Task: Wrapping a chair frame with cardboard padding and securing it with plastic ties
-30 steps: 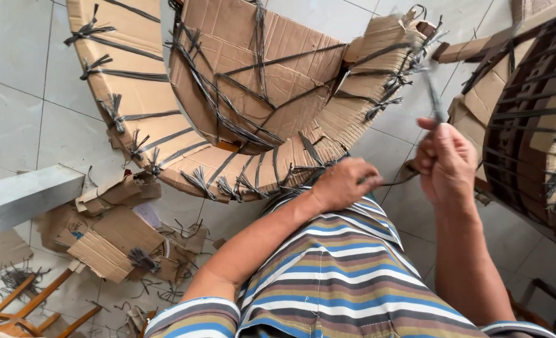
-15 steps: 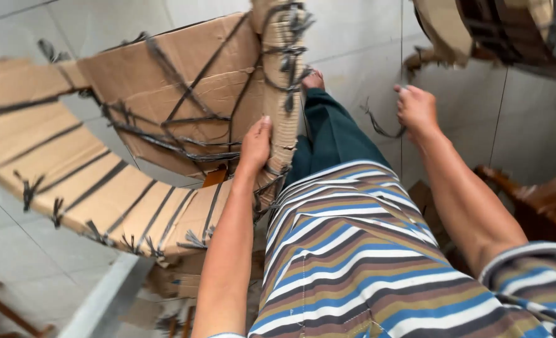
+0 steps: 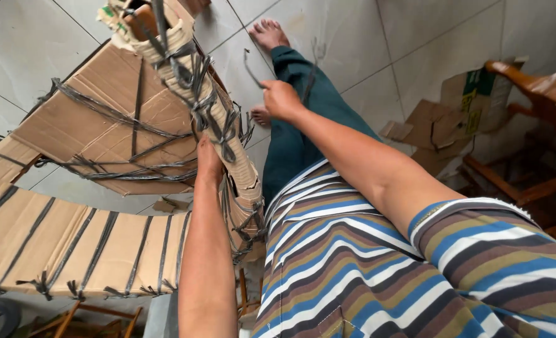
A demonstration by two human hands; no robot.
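L hand pressed flat on cardboard-wrapped frame, fingers open. R hand just right of frame, pinching thin black strap piece.

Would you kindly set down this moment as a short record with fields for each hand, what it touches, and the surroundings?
Left hand: pressed against a cardboard-wrapped piece bound with dark straps
Right hand: raised, pinching a thin dark strap; grip closed
Bundle: curved cardboard-wrapped frame, strapped at intervals
Floor: pale tiles, bare feet on it
Right side: wooden chair, loose cardboard box
Clothing: striped shirt, dark green trousers
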